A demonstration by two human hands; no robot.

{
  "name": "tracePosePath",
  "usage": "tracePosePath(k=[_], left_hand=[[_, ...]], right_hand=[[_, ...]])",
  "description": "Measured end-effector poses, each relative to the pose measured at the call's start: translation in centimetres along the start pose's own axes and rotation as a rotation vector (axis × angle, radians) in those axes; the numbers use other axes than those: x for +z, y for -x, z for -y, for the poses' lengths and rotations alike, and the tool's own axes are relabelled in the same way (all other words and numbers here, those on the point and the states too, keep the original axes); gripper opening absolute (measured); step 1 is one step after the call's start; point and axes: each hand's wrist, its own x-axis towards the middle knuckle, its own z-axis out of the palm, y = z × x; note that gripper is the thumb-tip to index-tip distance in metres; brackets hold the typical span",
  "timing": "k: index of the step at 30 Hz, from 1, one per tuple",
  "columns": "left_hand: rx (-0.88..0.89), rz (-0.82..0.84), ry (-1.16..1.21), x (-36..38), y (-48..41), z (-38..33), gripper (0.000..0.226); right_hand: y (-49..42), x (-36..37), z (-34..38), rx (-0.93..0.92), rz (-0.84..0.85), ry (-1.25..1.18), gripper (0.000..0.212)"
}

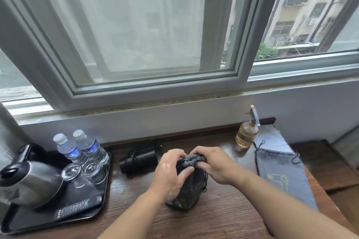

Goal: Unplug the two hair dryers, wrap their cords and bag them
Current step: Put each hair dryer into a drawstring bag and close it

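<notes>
While standing upright on the brown wooden table (223, 219), at 6 o'clock of the head view: dark grey drawstring cloth bag (187, 190), mouth gathered tight. Gripped below the neck by left hand (171, 170), fingers curled round the cloth; pinched at the puckered mouth by right hand (211, 165). At 10 o'clock of the bag, on its side: black hair dryer (139, 158), cord wound round it. At 3 o'clock: flat grey cloth pouch (279, 170). At 9 o'clock: black plastic tray (81, 192).

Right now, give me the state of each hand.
Left hand: closed, gripping the dark drawstring bag just below its neck.
Right hand: closed, pinching the bag's gathered mouth.
</notes>
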Motion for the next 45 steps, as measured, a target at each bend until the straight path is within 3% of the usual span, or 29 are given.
tracePosePath(k=[5,9,13,16,19,22,25,27,33,39,43,45], left_hand=[[-0.176,0.106,0.278,0.6,-0.3,0.5,0.011],[-0.289,0.047,0.486,0.9,0.0,0.9,0.013],[-0.355,0.003,0.581,1.3,-0.2,1.1,0.014],[-0.401,-0.110,0.518,1.9,-0.4,1.2,0.014],[-0.433,-0.196,0.453,2.3,-0.5,0.8,0.021],[-0.353,-0.089,0.491,2.6,-0.4,-0.2,0.013],[-0.232,0.080,0.560,2.1,-0.4,-0.1,0.006],[-0.170,0.189,0.521,1.2,-0.2,0.2,0.017],[-0.185,0.405,0.580,0.3,1.0,0.7,0.031],[-0.241,0.357,0.685,0.7,1.2,0.8,0.017],[-0.309,0.381,0.752,0.7,1.4,0.7,0.018],[-0.316,0.358,0.785,0.4,1.5,0.8,0.017]], right_hand=[[0.6,-0.1,-0.9,0.169,-0.126,-0.222,0.026],[1.9,0.1,-0.9,0.222,-0.250,-0.127,0.012],[2.9,1.4,0.4,0.235,-0.294,-0.083,0.017],[3.4,2.7,1.0,0.177,-0.195,0.249,0.023],[3.8,3.6,2.4,-0.029,-0.087,0.540,0.022],[2.5,2.9,3.6,-0.215,0.117,0.590,0.018],[0.8,0.7,3.9,-0.254,0.253,0.553,0.025],[0.1,-0.7,4.2,-0.236,0.292,0.485,0.030],[-0.7,-2.4,5.1,-0.091,0.297,0.260,0.019],[-0.7,-1.8,5.3,-0.037,0.241,0.173,0.014],[-1.4,-2.8,4.8,-0.087,0.173,0.264,0.015],[-1.7,-3.5,3.6,-0.053,0.181,0.194,0.013]])
